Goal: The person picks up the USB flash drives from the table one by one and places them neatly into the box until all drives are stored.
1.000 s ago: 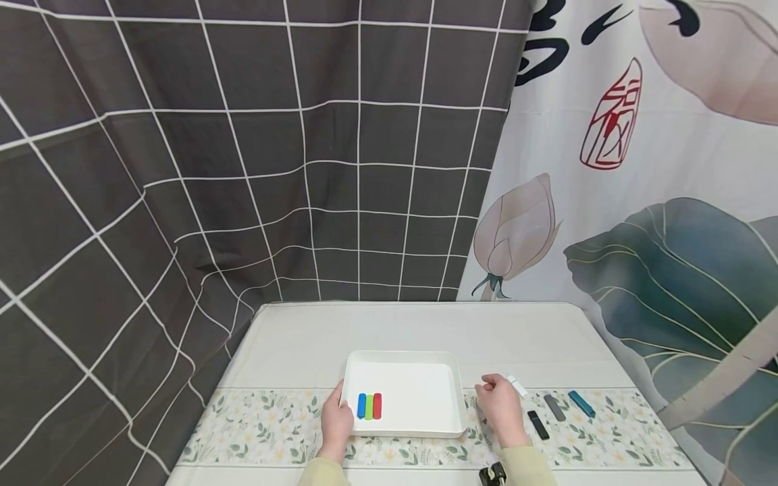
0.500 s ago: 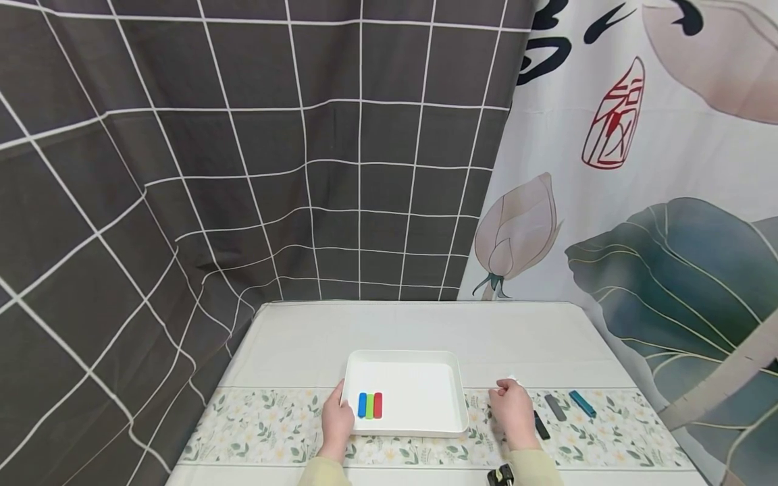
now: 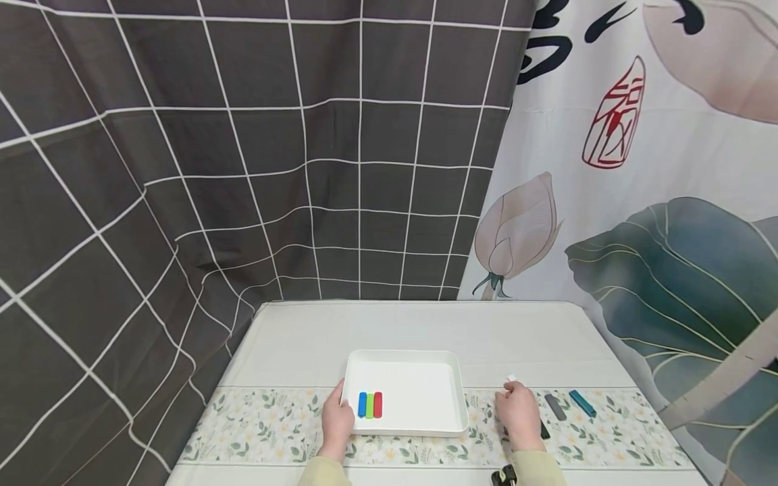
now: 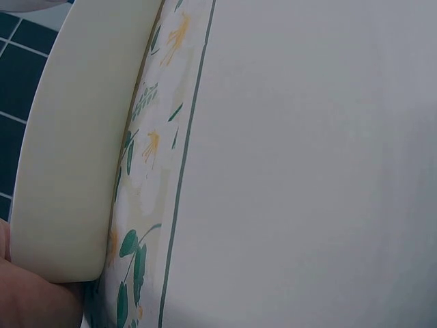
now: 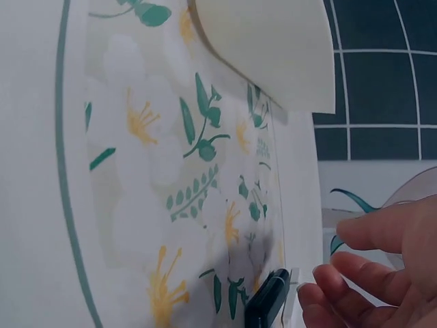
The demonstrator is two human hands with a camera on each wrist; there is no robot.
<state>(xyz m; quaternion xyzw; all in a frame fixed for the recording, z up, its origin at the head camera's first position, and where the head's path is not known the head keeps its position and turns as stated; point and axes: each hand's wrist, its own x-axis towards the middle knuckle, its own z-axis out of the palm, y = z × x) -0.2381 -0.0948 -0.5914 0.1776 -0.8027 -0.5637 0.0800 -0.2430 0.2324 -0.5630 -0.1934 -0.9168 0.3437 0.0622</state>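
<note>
My left hand (image 3: 337,420) holds the left side of a white rectangular tray (image 3: 425,395). In the left wrist view, part of that hand (image 4: 34,294) meets the corner of the tray (image 4: 75,137). A blue bar (image 3: 362,405), a green bar (image 3: 370,406) and a red bar (image 3: 378,405) lie side by side in the tray. My right hand (image 3: 519,412) hovers right of the tray, its fingers (image 5: 372,236) loosely bent with nothing visible between them. Close by are a black bar (image 5: 268,301) and a white piece (image 5: 291,297), partly hidden in the head view.
Farther right on the floral strip of the table lie a grey bar (image 3: 556,407) and a teal bar (image 3: 583,403). A dark grid curtain (image 3: 389,229) hangs behind the table, with a white printed curtain (image 3: 535,121) to the right.
My right hand has moved rightward, away from the tray and over toward the white piece and black bar, covering more of them. The left hand and the tray stay put.
</note>
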